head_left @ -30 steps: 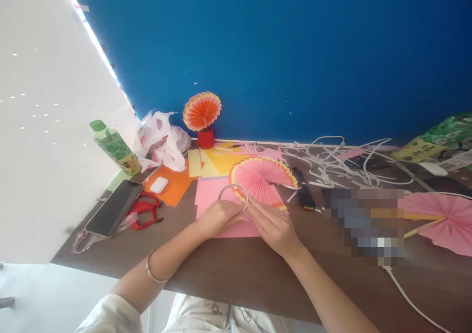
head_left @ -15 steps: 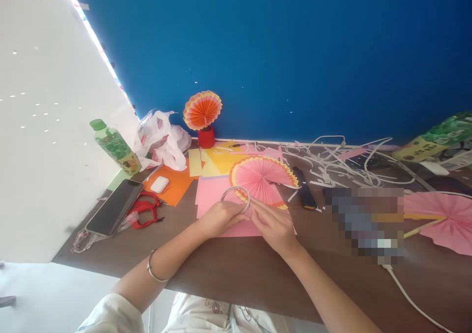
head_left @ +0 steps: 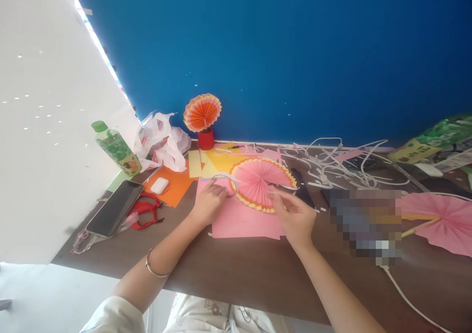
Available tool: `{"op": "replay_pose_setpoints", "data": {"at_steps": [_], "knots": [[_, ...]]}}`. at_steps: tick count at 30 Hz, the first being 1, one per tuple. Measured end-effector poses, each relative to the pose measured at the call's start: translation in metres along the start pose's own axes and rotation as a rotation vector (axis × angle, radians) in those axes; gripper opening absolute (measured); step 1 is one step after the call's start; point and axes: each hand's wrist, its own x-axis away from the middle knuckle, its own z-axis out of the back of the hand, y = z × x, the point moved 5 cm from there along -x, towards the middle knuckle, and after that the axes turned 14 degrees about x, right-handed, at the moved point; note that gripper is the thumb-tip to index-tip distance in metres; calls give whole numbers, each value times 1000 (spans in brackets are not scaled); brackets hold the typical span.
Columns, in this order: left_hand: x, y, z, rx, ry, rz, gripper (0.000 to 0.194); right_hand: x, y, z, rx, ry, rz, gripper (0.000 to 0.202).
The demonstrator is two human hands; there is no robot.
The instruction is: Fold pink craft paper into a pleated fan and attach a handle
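Note:
My left hand point(head_left: 211, 206) is closed on a thin, pale roll of tape point(head_left: 235, 189), which it holds above pink paper point(head_left: 243, 225). A faint pale strip seems to run from the roll to the right. My right hand point(head_left: 297, 217) pinches with thumb and forefinger at the lower right of a pleated paper fan point(head_left: 254, 175). What is between those fingertips is too small to make out. The fan is pink with an orange and yellow zigzag edge, and it lies spread on the pink paper with a gap at its right.
At left are a phone point(head_left: 115, 207), red-handled pliers point(head_left: 145, 211), a white case point(head_left: 160, 185) and a green bottle point(head_left: 116, 146). An orange pleated fan point(head_left: 202, 112) stands in a red holder behind. White cables and paper scraps point(head_left: 324, 163) spread along the back right; another pink fan point(head_left: 442, 222) lies right.
My hands, close together before, have moved apart. The left went left with the tape roll; the right went right to the fan, whose lower edge now shows more fully.

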Motion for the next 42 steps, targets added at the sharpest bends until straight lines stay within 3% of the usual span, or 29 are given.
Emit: {"op": "replay_pose_setpoints", "data": {"at_steps": [4,10,14,20,23,28,34,37,42], "knots": [[1,-2,3,157,33,131,22,4,-16,1,27,-3,147,11],[4,-23,1,1049,222,534,38,11,-35,2,18,-20,295,9],[4,-29,-3,1388,288,621,39,12,-35,-4,-109,-194,222,11],[2,-20,-4,1094,231,505,18,11,-19,-20,-388,-496,-164,14],[1,-13,-5,848,145,426,13,12,-16,-27,-517,-648,-268,18],[0,-4,-6,584,77,296,22,23,-17,-37,-668,-909,-443,18],[2,-10,-13,457,135,363,17,40,-20,-46,-700,-1153,-519,17],[3,-11,-13,461,157,403,12,44,-19,-49,-690,-1208,-511,14],[6,-12,-4,536,288,434,13,40,-14,-50,-682,-1103,-533,17]]}}
